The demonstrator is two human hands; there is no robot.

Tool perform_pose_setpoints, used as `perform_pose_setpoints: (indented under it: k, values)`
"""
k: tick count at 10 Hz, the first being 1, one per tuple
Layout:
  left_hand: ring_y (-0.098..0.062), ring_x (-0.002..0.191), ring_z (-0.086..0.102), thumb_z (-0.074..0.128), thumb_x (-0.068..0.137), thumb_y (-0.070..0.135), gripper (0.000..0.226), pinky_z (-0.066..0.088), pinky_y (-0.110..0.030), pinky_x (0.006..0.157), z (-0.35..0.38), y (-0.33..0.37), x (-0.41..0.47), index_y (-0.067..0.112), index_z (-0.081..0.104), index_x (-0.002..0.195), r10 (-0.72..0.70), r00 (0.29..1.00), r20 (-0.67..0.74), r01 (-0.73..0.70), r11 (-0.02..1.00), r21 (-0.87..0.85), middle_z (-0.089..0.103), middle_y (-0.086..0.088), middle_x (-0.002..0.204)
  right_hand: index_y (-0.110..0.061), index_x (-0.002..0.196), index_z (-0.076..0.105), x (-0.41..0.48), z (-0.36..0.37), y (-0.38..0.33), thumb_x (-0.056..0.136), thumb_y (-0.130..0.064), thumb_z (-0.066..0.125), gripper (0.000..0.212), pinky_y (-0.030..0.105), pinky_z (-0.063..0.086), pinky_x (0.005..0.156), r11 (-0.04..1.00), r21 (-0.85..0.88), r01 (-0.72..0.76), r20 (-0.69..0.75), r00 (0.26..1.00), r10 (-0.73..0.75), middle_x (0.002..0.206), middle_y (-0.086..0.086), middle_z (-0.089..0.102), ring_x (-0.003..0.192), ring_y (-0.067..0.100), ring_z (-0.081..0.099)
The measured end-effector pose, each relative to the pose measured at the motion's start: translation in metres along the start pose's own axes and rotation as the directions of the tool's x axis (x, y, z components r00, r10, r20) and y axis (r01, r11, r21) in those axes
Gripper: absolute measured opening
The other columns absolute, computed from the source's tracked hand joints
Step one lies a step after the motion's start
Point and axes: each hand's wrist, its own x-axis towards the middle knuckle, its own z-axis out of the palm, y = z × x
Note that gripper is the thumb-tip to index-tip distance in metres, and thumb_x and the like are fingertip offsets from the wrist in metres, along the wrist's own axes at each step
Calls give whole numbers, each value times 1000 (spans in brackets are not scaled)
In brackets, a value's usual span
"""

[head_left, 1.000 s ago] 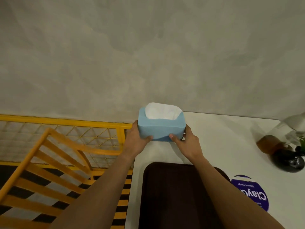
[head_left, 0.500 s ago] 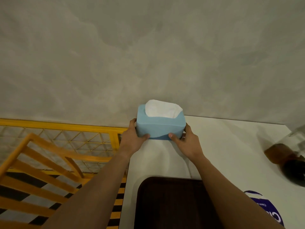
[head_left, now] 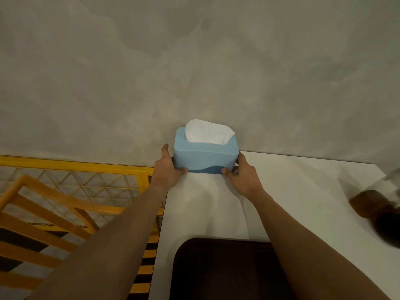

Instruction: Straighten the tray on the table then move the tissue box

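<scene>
White table (head_left: 303, 191) bears tissue box (head_left: 205, 156) (blue) and tray (head_left: 223, 269)

Left hand (head_left: 167, 172) and right hand (head_left: 242, 178) grip the ends of a blue tissue box (head_left: 205, 155) at the far corner of a white table (head_left: 303, 202), beyond a dark tray (head_left: 223, 271).

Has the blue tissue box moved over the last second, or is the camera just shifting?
Yes. The tissue box, held by the left hand and right hand, has moved away from the dark tray toward the wall; more bare table separates them.
</scene>
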Motion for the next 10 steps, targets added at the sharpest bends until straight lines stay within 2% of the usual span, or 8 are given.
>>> perform_pose_setpoints:
  k: [2, 4, 6, 7, 8, 9, 10]
  values:
    - [-38, 122, 58, 82, 82, 19, 86, 48, -42, 97, -1, -4, 9, 7, 27, 147, 1, 1000, 25, -2, 1000, 13, 63, -19, 134, -20, 152, 31, 2, 0, -1, 94, -35, 69, 71, 32, 45, 85, 1000, -1, 7, 14, 1000, -7, 128, 5, 66, 113, 30, 63]
    - [-37, 121, 59, 79, 84, 17, 76, 50, -42, 95, 2, -7, 6, 7, 30, 141, 47, 999, 19, -47, 999, 10, 63, -18, 134, -21, 152, 33, -1, 1, -1, 96, -33, 68, 67, 31, 45, 82, 1000, 7, 26, 1, 1000, -26, 113, -4, 64, 108, 27, 64]
    - [-36, 124, 57, 77, 86, 17, 74, 48, -41, 97, 4, -10, 6, 6, 29, 141, 36, 999, 22, -36, 999, -9, 61, -18, 137, -17, 152, 31, -1, 4, 0, 97, -32, 66, 66, 39, 51, 84, 999, -5, 43, -10, 999, -43, 121, 6, 67, 106, 30, 65]
    - [-37, 124, 58, 76, 87, 18, 73, 49, -42, 96, 6, -11, 7, 6, 28, 141, 38, 999, 19, -37, 999, -1, 60, -18, 138, -16, 152, 31, -1, 4, -1, 98, -31, 65, 66, 33, 46, 79, 998, -17, 53, -17, 998, -53, 121, 7, 68, 106, 30, 65]
    - [-36, 120, 59, 76, 87, 17, 81, 49, -39, 87, 7, -12, 9, 9, 20, 145, 19, 998, 64, -20, 1000, 15, 60, -15, 137, -17, 153, 29, -4, 2, -5, 98, -31, 65, 67, 31, 45, 83, 1000, -6, 31, 6, 1000, -30, 126, 8, 66, 111, 29, 64]
    - [-34, 130, 51, 82, 81, 16, 114, 45, -35, 92, 3, -7, 11, 19, -5, 155, -22, 978, 207, 30, 999, -34, 49, -10, 145, -17, 153, 30, -2, -3, -10, 95, -33, 69, 72, 30, 43, 86, 1000, 2, 22, 22, 1000, -22, 134, 8, 62, 119, 32, 60]
    - [-29, 144, 35, 88, 74, 24, 140, 36, -39, 107, -6, 0, 4, 27, -27, 153, -83, 950, 301, 117, 988, -99, 29, -7, 161, -17, 158, 21, -6, -16, -18, 82, -44, 81, 100, 33, 43, 92, 999, -31, -38, 41, 998, 39, 144, 9, 55, 129, 34, 53]
